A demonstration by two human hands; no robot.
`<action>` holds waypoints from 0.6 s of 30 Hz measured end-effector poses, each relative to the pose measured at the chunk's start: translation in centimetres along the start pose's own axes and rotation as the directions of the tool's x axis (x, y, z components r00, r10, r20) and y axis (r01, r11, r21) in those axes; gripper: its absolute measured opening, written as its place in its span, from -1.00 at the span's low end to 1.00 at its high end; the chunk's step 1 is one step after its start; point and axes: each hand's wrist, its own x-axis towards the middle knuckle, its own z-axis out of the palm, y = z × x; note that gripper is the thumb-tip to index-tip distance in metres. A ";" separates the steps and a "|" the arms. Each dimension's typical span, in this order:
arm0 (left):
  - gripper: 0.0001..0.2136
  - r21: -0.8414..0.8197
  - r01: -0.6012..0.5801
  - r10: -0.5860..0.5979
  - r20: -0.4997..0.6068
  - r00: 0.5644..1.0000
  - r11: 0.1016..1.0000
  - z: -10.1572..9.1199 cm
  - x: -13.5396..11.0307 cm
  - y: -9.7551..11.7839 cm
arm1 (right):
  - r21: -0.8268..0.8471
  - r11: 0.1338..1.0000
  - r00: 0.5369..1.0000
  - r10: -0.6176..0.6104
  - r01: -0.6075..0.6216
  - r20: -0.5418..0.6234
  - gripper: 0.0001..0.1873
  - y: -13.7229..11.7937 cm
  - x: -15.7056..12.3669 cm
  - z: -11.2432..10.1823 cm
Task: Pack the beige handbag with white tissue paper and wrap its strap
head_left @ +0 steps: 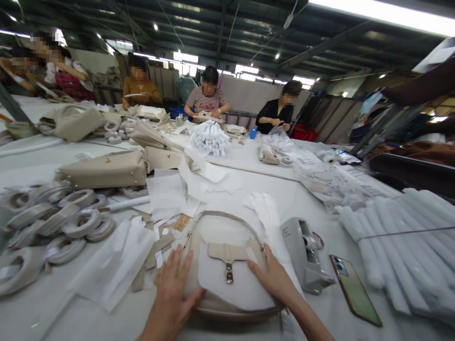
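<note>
Beige handbag (220, 241) at the near middle of the desk (256, 177), front uppermost and handle (231, 214) away from the wearer; lying flat or leaning, impossible to tell. Turned this way, presumably, to leave the front tab and metal clasp (229, 273) exposed to both hands. Left grip (172, 279): wide open, fingers spread along the bag's left side, thumb at the lower front, closed on nothing. Right grip (272, 274): part open, thumb on the front beside the tab, index finger near the handle's right end; remaining fingers hidden, so closed on the edge or merely resting there, cannot tell. Set on opposite sides, probably to steady the soft body evenly.

To the left: tape rolls (83, 222) in a loose heap, white sheets (121, 255) and card scraps (164, 242), within easy reach. To the right: grey dispenser-like device (298, 251) just beside the right forearm, phone (355, 289) further out, and white wrapped rolls (394, 246) bound with a cord, apparently against spreading. Beyond: second beige bag (106, 170) on its side, clear of the near working area. Across the desk: co-worker in a striped top (208, 99), bent over similar material.
</note>
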 end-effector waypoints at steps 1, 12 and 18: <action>-0.36 -0.067 0.107 -0.109 -0.026 0.994 0.992 0.3 -0.7 -0.4 | 0.054 0.998 0.998 0.017 -0.021 0.064 -0.18 0.2 0.3 -0.2; -0.36 -0.337 0.345 -0.305 0.166 0.938 0.876 1.8 -2.3 -3.4 | 0.245 0.963 0.949 0.027 -0.109 0.315 0.05 -0.7 1.2 -1.4; -0.39 -0.276 0.292 -0.258 0.152 0.954 0.916 1.6 -1.7 -5.1 | 0.142 0.988 0.953 0.015 -0.061 0.302 -0.08 -1.7 2.0 0.1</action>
